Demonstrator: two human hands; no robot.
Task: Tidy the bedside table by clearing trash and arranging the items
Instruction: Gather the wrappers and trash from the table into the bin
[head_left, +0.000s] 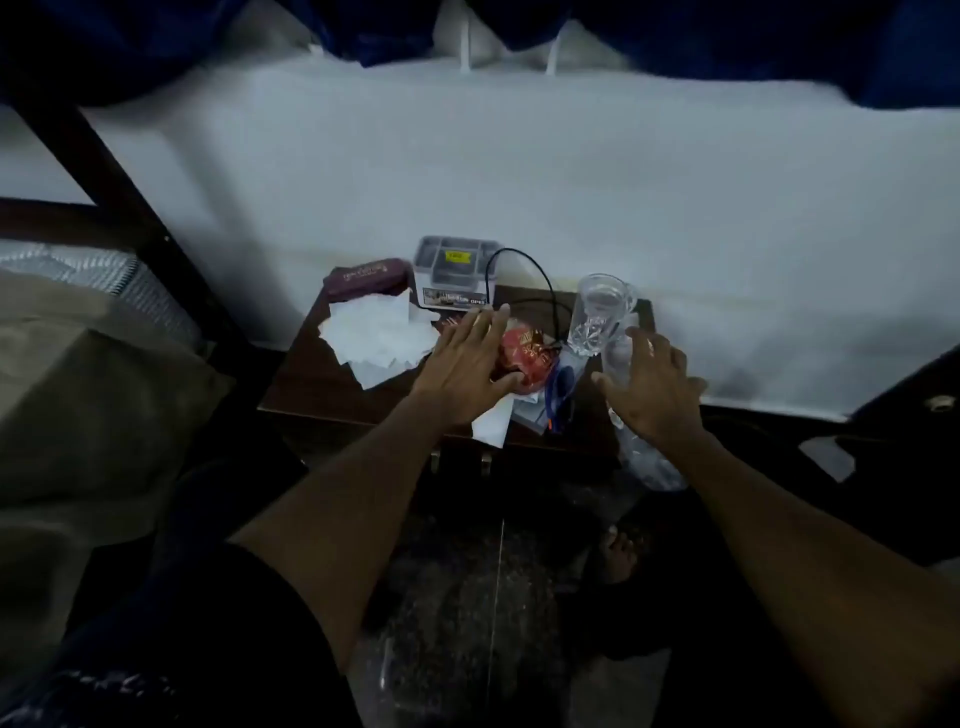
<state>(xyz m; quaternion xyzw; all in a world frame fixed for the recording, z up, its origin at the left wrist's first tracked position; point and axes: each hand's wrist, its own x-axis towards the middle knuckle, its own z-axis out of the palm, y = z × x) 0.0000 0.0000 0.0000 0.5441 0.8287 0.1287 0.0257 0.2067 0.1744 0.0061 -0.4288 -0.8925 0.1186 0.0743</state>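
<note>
Two hands out over the worktop, both slack-fingered, nothing gripped: left hand lies on the red wrapper, right hand just at 4 o'clock of the glass mug, so left is nearer the trash.

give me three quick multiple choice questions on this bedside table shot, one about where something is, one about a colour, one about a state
1. Where is the glass mug?
A. far right part of the table
B. on the floor
C. on the bed

2. What colour is the wrapper under the left hand?
A. green
B. red
C. yellow

3. How does the glass mug stand?
A. lying on its side
B. upside down
C. upright

Answers:
1. A, it stands near the table's far right edge, just beyond the right hand.
2. B, red with gold print shows beside the fingers.
3. C, its open mouth faces up.
</note>
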